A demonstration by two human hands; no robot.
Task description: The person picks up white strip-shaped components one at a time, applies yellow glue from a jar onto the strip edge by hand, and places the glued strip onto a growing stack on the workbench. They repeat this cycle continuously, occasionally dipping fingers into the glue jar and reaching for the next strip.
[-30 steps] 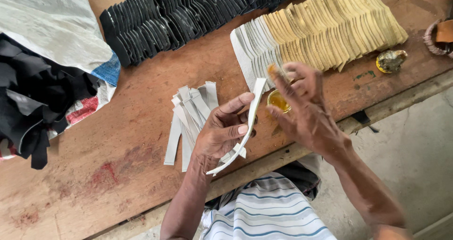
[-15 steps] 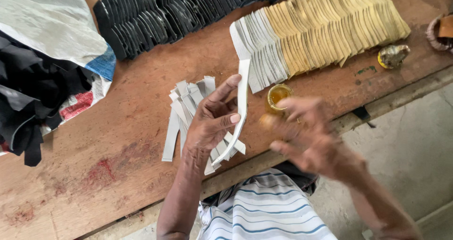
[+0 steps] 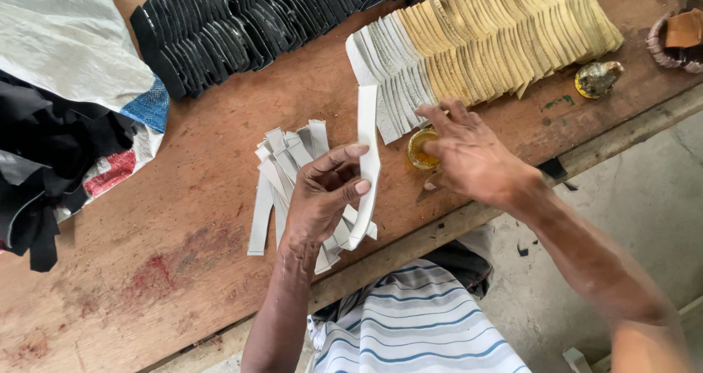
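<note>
While the left hand (image 3: pixel 322 201) pinches one white strip (image 3: pixel 367 160), the right hand's fingers (image 3: pixel 439 147) dip, holding nothing, into the glue pot (image 3: pixel 419 149); many unglued strips (image 3: pixel 289 168) wait.

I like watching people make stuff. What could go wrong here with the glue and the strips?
The right hand is over the small pot of yellow glue, which sits near the table edge; a bump might tip or spill it. The left hand holds a long white strip right above the pile of white strips, so sticky glue could smear onto them.
</note>
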